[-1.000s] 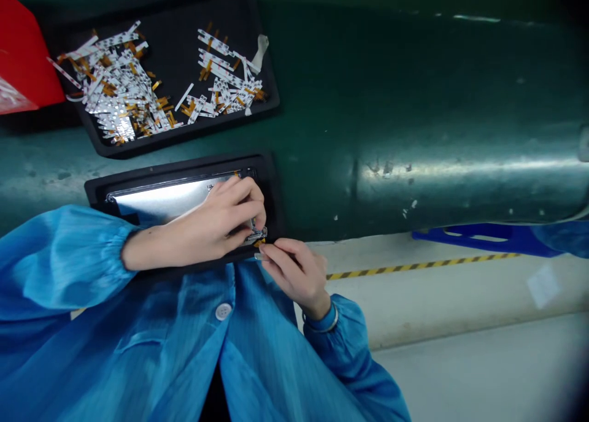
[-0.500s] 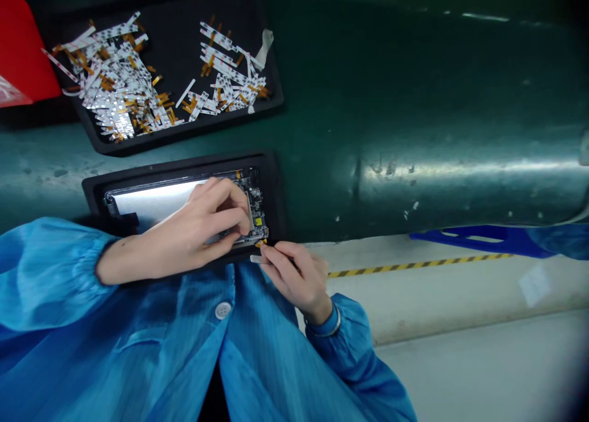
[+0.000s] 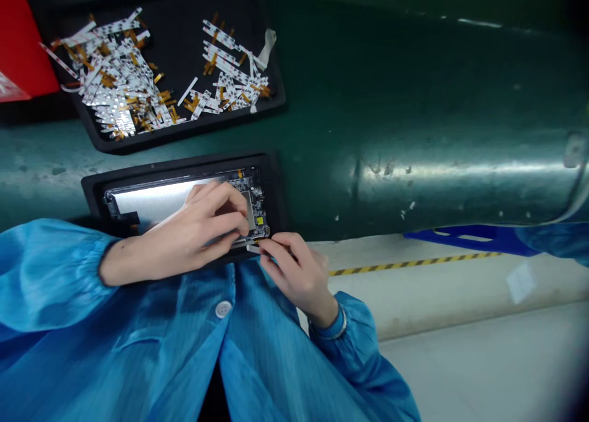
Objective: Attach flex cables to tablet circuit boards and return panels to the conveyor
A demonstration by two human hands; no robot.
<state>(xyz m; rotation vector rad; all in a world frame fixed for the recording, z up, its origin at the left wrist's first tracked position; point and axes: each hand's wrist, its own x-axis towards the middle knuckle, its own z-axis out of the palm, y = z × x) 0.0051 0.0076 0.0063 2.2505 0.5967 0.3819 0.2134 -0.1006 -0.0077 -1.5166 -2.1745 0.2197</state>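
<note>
The circuit board (image 3: 254, 204), joined to a silver panel (image 3: 156, 204), lies in a black tray (image 3: 184, 161). The left hand (image 3: 197, 226) rests curled fingers on the board; the right hand (image 3: 294, 275) pinches a narrow flex strip (image 3: 254, 248) at the board's edge.

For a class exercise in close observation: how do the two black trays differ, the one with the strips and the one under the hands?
The upper black tray holds a loose heap of white strips with orange tails; the lower black tray holds one silvery panel with a circuit board at one end. The left hand rests on the panel and the right hand is at its edge, with neither near the upper tray. Both trays are black and rimmed, on a dark green surface.
</note>
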